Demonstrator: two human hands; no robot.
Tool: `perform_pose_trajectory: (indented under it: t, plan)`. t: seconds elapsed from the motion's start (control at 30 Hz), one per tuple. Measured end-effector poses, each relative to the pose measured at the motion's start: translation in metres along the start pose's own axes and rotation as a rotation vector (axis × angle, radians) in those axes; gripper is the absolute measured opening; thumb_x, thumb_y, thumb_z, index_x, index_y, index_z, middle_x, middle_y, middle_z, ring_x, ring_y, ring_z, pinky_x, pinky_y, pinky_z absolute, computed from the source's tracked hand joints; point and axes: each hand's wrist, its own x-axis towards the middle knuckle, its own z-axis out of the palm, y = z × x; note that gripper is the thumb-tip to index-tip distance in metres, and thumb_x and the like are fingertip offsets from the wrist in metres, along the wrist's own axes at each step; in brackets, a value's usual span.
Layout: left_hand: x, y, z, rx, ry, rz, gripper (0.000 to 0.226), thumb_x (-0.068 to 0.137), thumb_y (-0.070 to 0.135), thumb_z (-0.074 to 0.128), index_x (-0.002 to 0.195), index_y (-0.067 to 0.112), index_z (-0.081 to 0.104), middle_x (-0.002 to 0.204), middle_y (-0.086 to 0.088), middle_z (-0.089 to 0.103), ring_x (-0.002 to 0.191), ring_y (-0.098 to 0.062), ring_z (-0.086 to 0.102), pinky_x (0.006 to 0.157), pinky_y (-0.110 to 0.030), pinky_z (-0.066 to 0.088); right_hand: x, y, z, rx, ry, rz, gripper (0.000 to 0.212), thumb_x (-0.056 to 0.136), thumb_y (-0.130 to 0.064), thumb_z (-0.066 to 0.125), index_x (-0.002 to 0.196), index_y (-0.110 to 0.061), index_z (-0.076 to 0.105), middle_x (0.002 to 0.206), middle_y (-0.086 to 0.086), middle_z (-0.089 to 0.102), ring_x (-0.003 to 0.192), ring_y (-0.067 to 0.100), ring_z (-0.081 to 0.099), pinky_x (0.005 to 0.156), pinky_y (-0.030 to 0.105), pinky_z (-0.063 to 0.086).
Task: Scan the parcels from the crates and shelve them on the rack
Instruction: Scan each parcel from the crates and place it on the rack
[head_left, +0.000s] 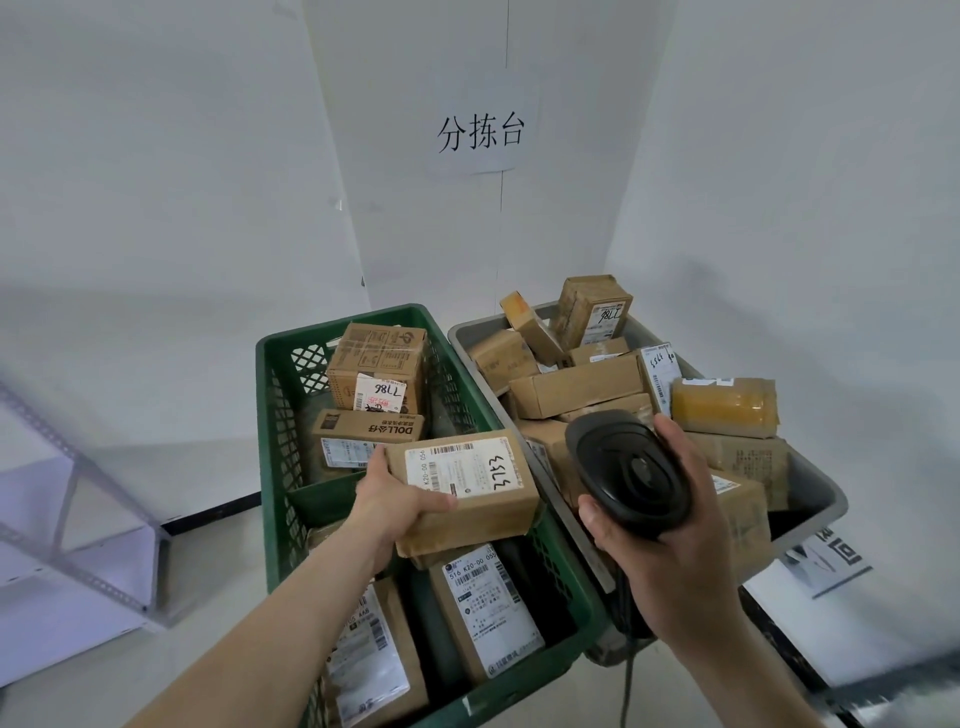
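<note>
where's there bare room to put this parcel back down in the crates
The green crate has bare floor at its far left, between the mesh wall and the DOLL box, and a dark gap along its right wall beside the near labelled parcel. The grey crate is heaped full, with no free patch showing.

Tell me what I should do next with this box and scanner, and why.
Probably aim the scanner at the label on the box. Your left hand holds the box above the green crate with its label facing up, and your right hand grips the scanner just beside it, not clearly pointed at the barcode.
</note>
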Motion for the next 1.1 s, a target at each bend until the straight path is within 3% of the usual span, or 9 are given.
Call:
perform_pose_trajectory:
  t: [0.07,0.2,0.4,0.5,0.6,0.73,0.93,1.1]
  plan:
    - [-0.003,-0.008,0.003,-0.023,-0.057,-0.034,0.124,0.042,0.004,0.098,0.146,0.027,0.034,0.118,-0.002,0.069,0.113,-0.028,0.062,0.1,-0.055,0.051,0.0,-0.002,-0.003,0.021,-0.014,-0.005,0.087,0.071,-0.015,0.084,0.147,-0.009,0.041,0.12,-0.041,0.059,0.116,-0.01,0.059,0.096,0.007,0.046]
    - [-0.016,-0.01,0.007,-0.064,-0.054,-0.035,0.097,0.06,-0.004,0.092,0.136,0.033,0.043,0.112,-0.001,0.072,0.106,-0.026,0.065,0.085,-0.048,0.056,-0.003,-0.005,-0.008,0.061,-0.022,-0.004,0.089,0.07,-0.029,0.079,0.149,-0.011,0.04,0.124,-0.032,0.06,0.119,-0.006,0.059,0.1,0.011,0.047]
    - [-0.022,-0.003,-0.001,-0.047,-0.09,-0.033,0.099,0.069,-0.005,0.085,0.141,0.048,0.041,0.116,0.0,0.072,0.104,-0.032,0.067,0.085,-0.05,0.056,-0.007,0.002,-0.012,0.002,-0.02,0.029,0.09,0.071,0.001,0.087,0.146,-0.017,0.04,0.118,-0.043,0.058,0.115,-0.015,0.058,0.094,0.004,0.046]
    - [-0.024,0.004,-0.002,0.006,-0.077,-0.026,0.067,0.079,0.003,0.079,0.124,0.042,0.049,0.11,-0.005,0.073,0.1,-0.032,0.067,0.092,-0.058,0.054,-0.009,0.005,-0.016,0.013,-0.034,0.043,0.09,0.071,0.001,0.087,0.146,-0.017,0.041,0.12,-0.042,0.058,0.116,-0.013,0.058,0.094,0.005,0.046]
    - [-0.025,0.01,-0.003,0.037,-0.098,-0.034,0.05,0.084,0.009,0.078,0.119,0.031,0.049,0.108,-0.011,0.073,0.101,-0.032,0.067,0.08,-0.051,0.056,-0.011,0.007,-0.02,0.016,-0.045,0.047,0.091,0.071,0.001,0.087,0.149,-0.011,0.041,0.12,-0.04,0.059,0.118,-0.01,0.058,0.094,0.005,0.046]
    - [-0.024,0.017,-0.004,0.112,-0.102,-0.034,0.039,0.084,0.014,0.078,0.105,0.015,0.045,0.108,-0.014,0.072,0.1,-0.032,0.067,0.075,-0.049,0.058,-0.013,0.005,-0.028,0.04,-0.057,0.065,0.092,0.072,0.002,0.086,0.15,-0.01,0.039,0.119,-0.041,0.059,0.116,-0.011,0.059,0.094,0.006,0.047]
    - [-0.031,0.026,-0.009,0.244,-0.148,-0.018,0.037,0.081,0.009,0.077,0.091,0.014,0.041,0.108,-0.018,0.073,0.097,-0.034,0.069,0.063,-0.041,0.056,-0.016,0.003,-0.04,0.076,-0.072,0.075,0.092,0.073,0.002,0.086,0.151,-0.01,0.038,0.119,-0.039,0.061,0.115,-0.007,0.062,0.094,0.007,0.047]
    - [-0.041,0.03,-0.005,0.235,-0.093,0.024,0.043,0.074,0.002,0.078,0.088,0.015,0.039,0.106,-0.021,0.074,0.101,-0.039,0.07,0.074,-0.048,0.058,-0.017,-0.002,-0.048,0.084,-0.086,0.07,0.093,0.072,0.005,0.085,0.151,-0.005,0.037,0.116,-0.042,0.061,0.112,-0.011,0.061,0.091,0.003,0.045]
